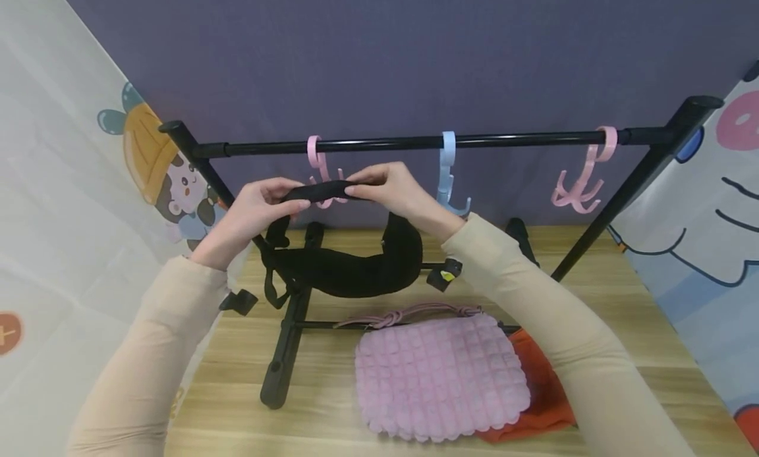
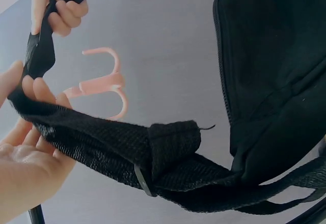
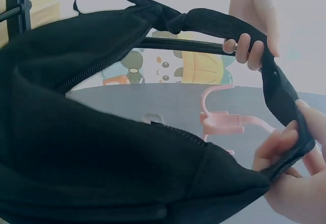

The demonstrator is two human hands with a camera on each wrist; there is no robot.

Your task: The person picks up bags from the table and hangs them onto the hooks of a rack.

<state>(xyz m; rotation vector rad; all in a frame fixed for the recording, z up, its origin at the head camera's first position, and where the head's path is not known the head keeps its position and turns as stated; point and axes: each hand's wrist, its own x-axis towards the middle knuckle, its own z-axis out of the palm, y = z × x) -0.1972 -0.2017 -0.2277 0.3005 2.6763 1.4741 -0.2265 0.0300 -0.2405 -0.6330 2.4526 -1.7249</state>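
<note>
Near the rail [image 1: 379,143] — hands [image 1: 252,207] [image 1: 403,192] hold black strap [image 1: 323,191].

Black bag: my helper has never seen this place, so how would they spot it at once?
Find the black rack. In front of its left half, the left hand and right hand hold up the black bag by its strap. Its plain black body sets it apart from the puffy pink bag lying below.

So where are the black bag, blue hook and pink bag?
Black bag [image 1: 344,272]: head view, middle of its body.
Blue hook [image 1: 445,176]: head view, on its stem.
Pink bag [image 1: 441,378]: head view, its puffy side.
</note>
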